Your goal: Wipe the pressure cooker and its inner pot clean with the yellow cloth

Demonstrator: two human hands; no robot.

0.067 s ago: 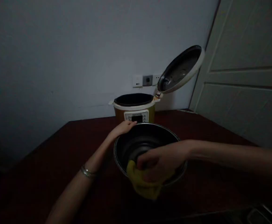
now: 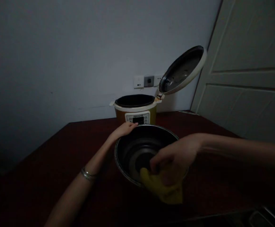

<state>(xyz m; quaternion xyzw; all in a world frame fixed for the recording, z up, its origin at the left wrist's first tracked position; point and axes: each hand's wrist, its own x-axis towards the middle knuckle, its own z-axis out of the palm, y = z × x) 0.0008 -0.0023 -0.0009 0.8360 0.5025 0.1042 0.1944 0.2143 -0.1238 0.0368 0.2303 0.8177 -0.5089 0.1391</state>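
A dark round inner pot with a pale rim is tilted toward me on the table. My left hand grips its far left rim, with the thumb on the edge and the other fingers hidden behind the wall. My right hand is closed on a yellow cloth at the pot's near right rim; part of the cloth hangs over the outside. Right behind the pot stands a multicooker with a dark opening and a front control panel. Its lid is raised and leans to the right.
The dark red table reaches back to a pale wall with sockets on it. A panelled door stands at the right. Something metallic shows dimly at the lower right.
My right hand has moved to the right along the near rim with the yellow cloth, uncovering more of the pot's inside. My left hand keeps its place on the rim.
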